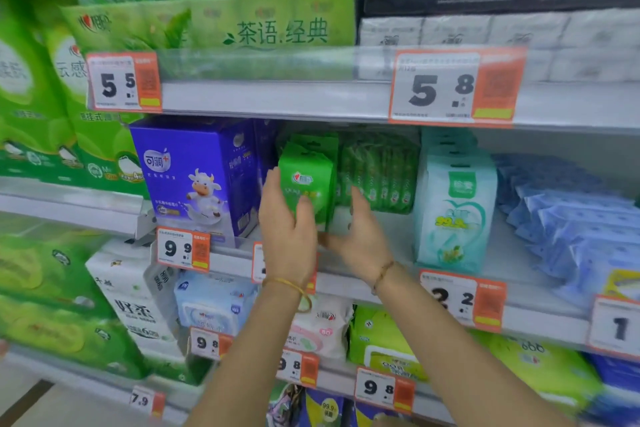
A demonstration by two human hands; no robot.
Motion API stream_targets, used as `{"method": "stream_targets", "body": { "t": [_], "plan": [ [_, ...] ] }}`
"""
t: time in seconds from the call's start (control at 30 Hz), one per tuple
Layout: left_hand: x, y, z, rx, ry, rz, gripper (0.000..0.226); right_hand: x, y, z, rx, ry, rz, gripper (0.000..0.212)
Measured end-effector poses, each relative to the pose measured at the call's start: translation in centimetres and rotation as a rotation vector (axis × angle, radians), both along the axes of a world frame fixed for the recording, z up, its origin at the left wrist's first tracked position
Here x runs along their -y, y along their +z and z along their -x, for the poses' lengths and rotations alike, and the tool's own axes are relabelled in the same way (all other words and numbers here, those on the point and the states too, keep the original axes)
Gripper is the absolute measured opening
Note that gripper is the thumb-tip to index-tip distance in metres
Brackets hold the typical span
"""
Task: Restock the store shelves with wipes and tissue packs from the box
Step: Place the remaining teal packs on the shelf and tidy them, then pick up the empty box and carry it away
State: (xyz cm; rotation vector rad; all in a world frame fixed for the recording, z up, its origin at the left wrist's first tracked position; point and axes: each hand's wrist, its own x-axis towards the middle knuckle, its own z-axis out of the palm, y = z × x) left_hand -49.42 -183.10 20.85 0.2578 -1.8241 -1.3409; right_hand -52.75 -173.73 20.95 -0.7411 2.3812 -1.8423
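The green pack (308, 180) stands upright at the front of the middle shelf (391, 229), between the purple box (197, 177) and a row of thin green packs (381, 173), with a similar pack just behind it. It looks light and soft: film wrap over folded wipes or tissue, likely to dent under a hard squeeze and a little slick on its glossy face. It is probably best taken by its two narrow sides, low on the body, not by the hang tab at the top. The left grip (287, 218) holds it partly that way, fingers wrapped round the left edge and thumb pressed on the front face. The right grip (360, 236) holds nothing. Its fingers are straight and spread, palm turned toward the pack's right side, thumb near the lower corner; whether it touches the wrap cannot be told. It seems placed to steady or square the pack against its neighbours.
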Motion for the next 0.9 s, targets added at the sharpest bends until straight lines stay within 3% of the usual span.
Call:
{"method": "stream_targets", "body": {
  "t": [0.07,0.17,0.23,0.3,0.43,0.6,0.67,0.77,0.9],
  "plan": [
    [-3.2,-2.0,-3.0,-0.049,-0.035,0.082,0.061,-4.2,-1.2,-3.6,-0.092,-0.043,-0.079,0.072],
    [-8.8,-5.5,-7.1,-0.047,-0.211,0.24,0.049,-12.8,-4.5,-8.8,-0.183,-0.128,-0.204,0.055],
    [-12.5,-8.3,-8.7,0.017,-0.354,0.335,0.043,-19.6,-7.4,-11.6,-0.13,-0.257,-0.315,0.047],
    [-16.0,-11.0,-9.0,0.214,-0.498,0.393,0.038,-25.9,-10.8,-13.4,-0.011,-0.391,-0.445,0.039],
    [-22.4,-16.3,-8.0,0.872,-0.688,0.697,0.038,-35.1,-18.4,-14.6,0.308,-0.544,-0.826,0.045],
    [-25.1,-21.8,-7.6,1.399,-0.418,0.984,0.046,-39.6,-25.1,-15.0,0.568,-0.6,-1.193,0.053],
    [-24.7,-24.1,-7.6,1.53,-0.358,1.009,0.041,-41.3,-27.4,-15.1,0.657,-0.673,-1.265,0.06],
    [-23.5,-28.2,-8.0,1.68,-0.261,0.894,0.042,-43.8,-30.1,-14.7,0.79,-0.741,-1.328,0.074],
    [-23.3,-32.1,-9.7,1.605,-0.153,0.612,0.043,-45.5,-32.9,-13.9,0.768,-0.795,-1.336,0.067]
  ]
}}
